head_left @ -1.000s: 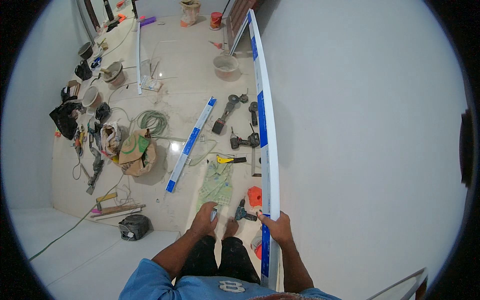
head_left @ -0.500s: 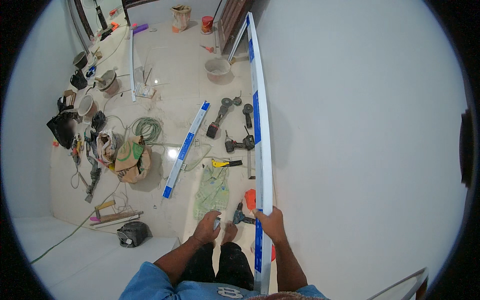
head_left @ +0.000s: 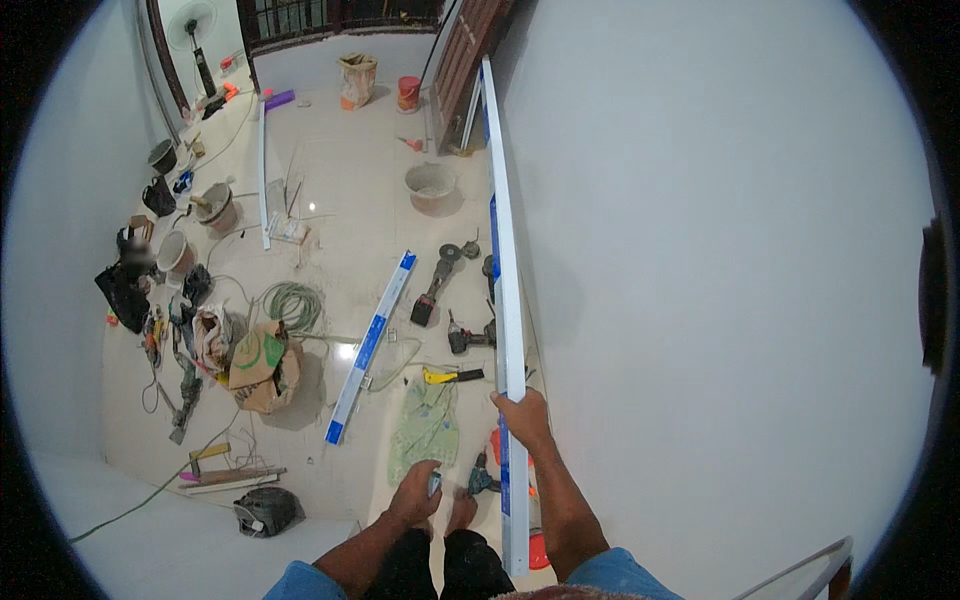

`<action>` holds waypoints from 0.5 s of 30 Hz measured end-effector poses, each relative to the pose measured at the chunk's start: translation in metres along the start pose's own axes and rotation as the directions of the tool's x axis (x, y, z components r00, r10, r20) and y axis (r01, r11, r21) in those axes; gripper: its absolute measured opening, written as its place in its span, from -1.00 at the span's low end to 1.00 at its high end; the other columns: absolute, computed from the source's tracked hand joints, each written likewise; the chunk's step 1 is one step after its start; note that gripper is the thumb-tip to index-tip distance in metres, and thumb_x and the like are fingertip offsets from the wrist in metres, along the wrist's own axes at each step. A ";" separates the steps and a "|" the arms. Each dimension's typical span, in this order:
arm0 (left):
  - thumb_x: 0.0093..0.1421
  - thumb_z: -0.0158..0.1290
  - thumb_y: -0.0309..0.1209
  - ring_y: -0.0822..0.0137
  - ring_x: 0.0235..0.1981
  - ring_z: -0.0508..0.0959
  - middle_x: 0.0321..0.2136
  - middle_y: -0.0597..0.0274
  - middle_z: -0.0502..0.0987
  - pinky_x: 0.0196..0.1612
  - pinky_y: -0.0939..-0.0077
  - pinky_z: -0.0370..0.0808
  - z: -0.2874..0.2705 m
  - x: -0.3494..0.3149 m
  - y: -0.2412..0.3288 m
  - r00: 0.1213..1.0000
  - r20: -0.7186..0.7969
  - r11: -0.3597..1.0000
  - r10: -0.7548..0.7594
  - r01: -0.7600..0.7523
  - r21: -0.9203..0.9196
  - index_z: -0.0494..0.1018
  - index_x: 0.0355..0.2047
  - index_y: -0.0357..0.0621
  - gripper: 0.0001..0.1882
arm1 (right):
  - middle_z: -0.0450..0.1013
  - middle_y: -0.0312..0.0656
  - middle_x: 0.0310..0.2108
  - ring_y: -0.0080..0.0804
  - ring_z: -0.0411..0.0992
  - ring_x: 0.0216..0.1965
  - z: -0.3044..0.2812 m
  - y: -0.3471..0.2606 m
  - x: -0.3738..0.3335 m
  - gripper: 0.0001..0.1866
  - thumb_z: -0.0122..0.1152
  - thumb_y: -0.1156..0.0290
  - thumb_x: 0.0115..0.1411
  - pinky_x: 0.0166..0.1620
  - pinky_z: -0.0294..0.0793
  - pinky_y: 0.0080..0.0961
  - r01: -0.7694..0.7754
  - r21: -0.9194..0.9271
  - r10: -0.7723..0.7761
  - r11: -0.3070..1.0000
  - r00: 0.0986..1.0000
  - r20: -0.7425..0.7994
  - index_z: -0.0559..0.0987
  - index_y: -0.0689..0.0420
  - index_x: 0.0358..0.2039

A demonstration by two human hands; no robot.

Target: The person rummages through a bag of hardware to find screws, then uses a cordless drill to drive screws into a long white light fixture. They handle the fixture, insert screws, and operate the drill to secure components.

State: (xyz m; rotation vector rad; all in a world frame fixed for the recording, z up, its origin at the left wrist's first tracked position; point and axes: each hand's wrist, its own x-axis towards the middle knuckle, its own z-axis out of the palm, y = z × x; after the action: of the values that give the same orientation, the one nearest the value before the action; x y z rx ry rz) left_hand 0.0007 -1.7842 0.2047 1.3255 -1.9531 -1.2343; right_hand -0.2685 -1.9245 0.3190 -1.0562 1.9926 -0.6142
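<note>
My right hand (head_left: 526, 416) is closed around a long white metal bar (head_left: 507, 270) with blue patches on its side. The bar runs from close to my body out toward the dark wooden door, alongside the right wall. My left hand (head_left: 412, 494) is closed on a small greyish object (head_left: 434, 485) that mostly hides in the fingers; its kind I cannot make out. Just beyond that hand a pale green cloth (head_left: 424, 430) lies on the tiles. A shorter blue-and-white bar (head_left: 370, 348) rests on the floor ahead.
Near the long bar lie a blue drill (head_left: 484, 476), a black cordless drill (head_left: 470, 335), an angle grinder (head_left: 436, 285) and a yellow-and-black hand tool (head_left: 452, 376). A grey bucket (head_left: 431, 190) stands farther off. Left are a coiled hose (head_left: 292, 307), a paper sack (head_left: 264, 370) and more buckets.
My right hand has moved forward and slightly left, carrying the long bar with it. The view has tilted up, so floor things sit lower. My left hand still grips the small object.
</note>
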 end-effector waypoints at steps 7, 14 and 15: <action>0.16 0.25 -0.55 -0.25 0.23 0.51 0.21 -0.22 0.46 0.28 0.01 0.50 0.021 0.030 -0.013 0.994 0.045 0.995 -0.098 0.098 0.002 0.30 0.35 -0.14 -0.27 | 0.64 0.05 -0.51 -0.05 0.68 -0.43 0.029 0.017 0.091 -0.53 0.47 0.07 0.19 -0.23 0.64 -0.10 0.214 -0.017 -0.215 0.977 0.972 -0.093 0.70 0.34 -0.33; 0.21 0.24 -0.48 -0.25 0.23 0.51 0.22 -0.23 0.45 0.29 0.00 0.48 0.055 0.063 -0.050 0.992 0.019 0.992 -0.124 0.124 -0.035 0.30 0.34 -0.14 -0.31 | 0.67 0.27 -0.19 0.24 0.67 -0.11 0.050 0.013 0.145 -0.35 0.56 -0.05 0.12 -0.01 0.63 0.01 0.153 -0.016 -0.154 0.988 0.987 -0.046 0.70 0.40 -0.15; 0.21 0.25 -0.46 -0.25 0.22 0.51 0.22 -0.22 0.45 0.30 0.00 0.48 0.073 0.062 -0.070 0.992 -0.011 0.992 -0.127 0.127 -0.014 0.31 0.34 -0.15 -0.32 | 0.67 0.28 -0.17 0.23 0.67 -0.10 0.060 0.019 0.153 -0.34 0.56 -0.05 0.12 0.00 0.63 0.00 0.212 -0.038 -0.215 0.976 0.974 -0.074 0.70 0.39 -0.13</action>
State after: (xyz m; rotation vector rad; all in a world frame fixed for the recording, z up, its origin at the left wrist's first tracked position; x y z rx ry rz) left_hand -0.0484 -1.8184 0.1022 1.4665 -1.8738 -1.2933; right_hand -0.2821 -2.0460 0.2077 -1.2941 1.9742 -0.7507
